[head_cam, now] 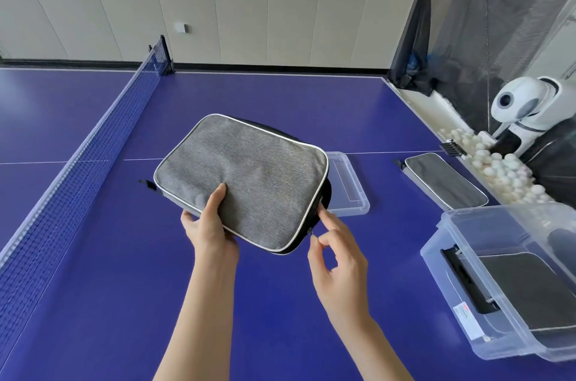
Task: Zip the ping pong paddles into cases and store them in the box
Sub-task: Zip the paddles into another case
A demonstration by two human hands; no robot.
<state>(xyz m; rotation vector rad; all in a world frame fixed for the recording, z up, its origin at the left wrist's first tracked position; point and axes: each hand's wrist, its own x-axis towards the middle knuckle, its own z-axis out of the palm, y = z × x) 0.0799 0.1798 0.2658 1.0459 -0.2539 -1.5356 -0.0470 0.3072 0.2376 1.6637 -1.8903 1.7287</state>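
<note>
Two hands worked on one grey case point(241, 181) above the blue table point(280, 302). Our left hand point(208, 228) gripped the case's near edge, thumb pressed flat on the fabric top and the other fingers curled beneath, so the case was held up and tilted towards us. Our right hand point(338, 259) sat at the case's near right corner, thumb and forefinger pinched together on what looked like the zipper pull point(310, 232); it was too small for us to be sure. The remaining fingers of that hand were loosely spread. White piping ran round the case's top, and a black side band showed along the edge by our right hand.

Just beyond our right hand, partly hidden behind the case, a clear lid point(347, 190) lay flat on the table. Farther out to the right of that hand lay a second grey case point(445, 182), flat and apart from the lid. Nearest us on the right stood the clear box point(461, 259), open, with a dark case point(523, 284) resting inside it. Beyond the second case, a trough of white balls point(498, 171) ran along the table's edge beside a white ball machine point(526, 112). Well off to the left of our left hand, the blue net point(93, 156) crossed the table.
</note>
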